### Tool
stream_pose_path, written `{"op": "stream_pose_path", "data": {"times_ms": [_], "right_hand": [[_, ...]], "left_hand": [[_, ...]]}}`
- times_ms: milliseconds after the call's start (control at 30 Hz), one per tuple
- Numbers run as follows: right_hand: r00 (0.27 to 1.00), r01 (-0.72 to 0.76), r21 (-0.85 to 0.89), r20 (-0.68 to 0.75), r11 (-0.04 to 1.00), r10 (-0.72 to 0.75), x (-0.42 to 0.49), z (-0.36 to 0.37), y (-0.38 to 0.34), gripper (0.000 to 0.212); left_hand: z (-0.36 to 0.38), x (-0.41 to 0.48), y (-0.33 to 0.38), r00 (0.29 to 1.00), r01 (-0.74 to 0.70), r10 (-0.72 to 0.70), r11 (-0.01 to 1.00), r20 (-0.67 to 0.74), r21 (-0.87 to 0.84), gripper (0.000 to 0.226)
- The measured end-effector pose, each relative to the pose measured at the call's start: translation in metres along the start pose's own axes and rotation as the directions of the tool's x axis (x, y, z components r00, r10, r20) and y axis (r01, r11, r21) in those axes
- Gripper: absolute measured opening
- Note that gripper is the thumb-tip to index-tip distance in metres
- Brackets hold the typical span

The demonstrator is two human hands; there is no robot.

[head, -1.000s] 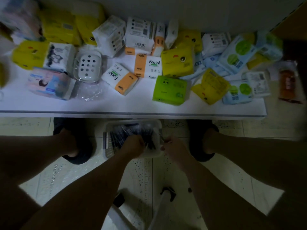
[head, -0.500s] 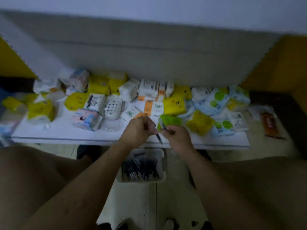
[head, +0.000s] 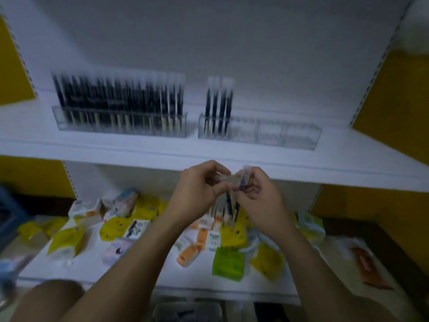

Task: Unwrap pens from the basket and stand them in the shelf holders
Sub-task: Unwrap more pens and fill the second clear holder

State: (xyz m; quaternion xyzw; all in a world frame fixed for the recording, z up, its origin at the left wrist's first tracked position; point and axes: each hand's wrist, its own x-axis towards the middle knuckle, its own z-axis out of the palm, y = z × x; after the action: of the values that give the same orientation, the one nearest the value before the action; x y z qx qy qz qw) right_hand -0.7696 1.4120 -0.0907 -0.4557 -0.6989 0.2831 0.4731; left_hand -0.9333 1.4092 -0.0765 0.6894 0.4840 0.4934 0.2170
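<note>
The left hand [head: 197,189] and right hand [head: 257,196] both pinch a clear-wrapped bundle of dark pens [head: 232,205], near the upper shelf [head: 92,145] edge. Farther back, the left holder [head: 120,125] stands full; the right holder [head: 278,135] has four pens.

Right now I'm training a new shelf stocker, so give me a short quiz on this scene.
1. True or false: the left holder on the upper shelf is packed with dark pens.
2. What do the left hand and right hand grip together? A) wrapped pens B) a green tissue pack C) nothing
3. Fill in: in the right holder, pens stand only at its ___ end.
Key: 1 true; 2 A; 3 left.
</note>
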Motion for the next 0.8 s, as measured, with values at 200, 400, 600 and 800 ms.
{"op": "stream_pose_path", "data": {"times_ms": [200,400,600,800], "right_hand": [[0.994,0.096,0.025,-0.059,0.995,-0.094,0.037,-0.032,-0.054,0.004],[0.982,0.139,-0.02,-0.127,0.99,-0.14,0.069,-0.054,-0.08,0.044],[0.937,0.256,-0.128,-0.21,0.958,-0.279,0.11,-0.068,-0.087,0.047],[0.889,0.283,-0.156,-0.327,0.946,-0.32,0.159,-0.075,-0.084,0.047]], "left_hand": [[-0.016,0.039,0.054,0.986,-0.13,0.135,0.99,-0.1,0.053,0.019],[-0.03,0.079,0.084,0.962,-0.208,0.223,0.972,-0.16,0.104,0.022],[-0.041,0.119,0.099,0.943,-0.253,0.285,0.95,-0.173,0.184,0.023],[-0.041,0.166,0.109,0.917,-0.314,0.374,0.891,-0.137,0.329,0.024]]}}
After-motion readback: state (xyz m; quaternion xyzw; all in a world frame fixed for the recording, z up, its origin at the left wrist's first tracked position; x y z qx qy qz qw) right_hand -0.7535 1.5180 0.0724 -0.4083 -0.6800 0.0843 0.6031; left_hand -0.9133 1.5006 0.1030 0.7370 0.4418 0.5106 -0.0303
